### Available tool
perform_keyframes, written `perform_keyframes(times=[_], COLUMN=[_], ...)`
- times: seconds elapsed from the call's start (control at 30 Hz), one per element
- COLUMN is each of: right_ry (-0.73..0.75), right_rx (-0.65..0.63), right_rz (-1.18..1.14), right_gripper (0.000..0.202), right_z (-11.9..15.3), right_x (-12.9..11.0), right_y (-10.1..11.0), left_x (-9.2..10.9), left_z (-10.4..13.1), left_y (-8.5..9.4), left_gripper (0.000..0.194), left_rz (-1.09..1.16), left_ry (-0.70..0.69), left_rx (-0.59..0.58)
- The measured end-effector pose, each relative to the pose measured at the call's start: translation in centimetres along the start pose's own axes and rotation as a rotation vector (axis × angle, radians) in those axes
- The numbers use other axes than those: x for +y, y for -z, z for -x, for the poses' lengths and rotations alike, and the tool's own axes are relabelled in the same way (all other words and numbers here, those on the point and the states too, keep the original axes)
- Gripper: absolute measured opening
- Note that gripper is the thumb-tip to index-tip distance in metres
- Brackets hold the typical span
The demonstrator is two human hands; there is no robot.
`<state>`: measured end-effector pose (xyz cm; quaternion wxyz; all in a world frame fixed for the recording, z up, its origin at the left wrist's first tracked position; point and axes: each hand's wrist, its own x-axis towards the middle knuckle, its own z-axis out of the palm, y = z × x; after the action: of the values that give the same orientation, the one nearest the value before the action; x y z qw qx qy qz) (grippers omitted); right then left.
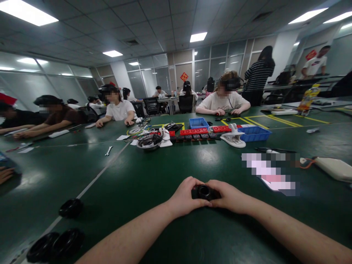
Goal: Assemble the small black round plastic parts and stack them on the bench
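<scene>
With bare forearms [132,231] over a glossy dark-green desk [154,168], clasping a black, round-mouthed part [204,191] between left grip [186,195] and right grip [228,196].

2 blue trays [254,137], 1 wrench [109,150].

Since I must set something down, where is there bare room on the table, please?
The table is bare between the wrench and left hand, and between the black rings and left forearm. Around the red strips it's crowded.
</scene>
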<state>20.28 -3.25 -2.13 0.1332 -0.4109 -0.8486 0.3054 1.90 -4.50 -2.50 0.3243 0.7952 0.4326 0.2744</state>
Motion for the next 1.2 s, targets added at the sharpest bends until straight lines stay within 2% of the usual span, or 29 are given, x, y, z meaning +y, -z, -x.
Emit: perform_keyframes(times=[0.8, 1.2], right_ry=[-0.01, -0.133], right_rx=[0.012, 0.101], right_rz=[-0.032, 0.077], right_gripper=[0.033, 0.033], right_z=[-0.2, -0.5], right_x=[0.6, 0.8], right_y=[-0.2, -1.0], left_x=[-0.1, 0.0], left_z=[0.1, 0.2], left_y=[0.0, -1.4], left_gripper=[0.044, 0.037], left_rz=[0.019, -0.018], left_ry=[-0.013, 0.082], left_rx=[0.005, 0.148])
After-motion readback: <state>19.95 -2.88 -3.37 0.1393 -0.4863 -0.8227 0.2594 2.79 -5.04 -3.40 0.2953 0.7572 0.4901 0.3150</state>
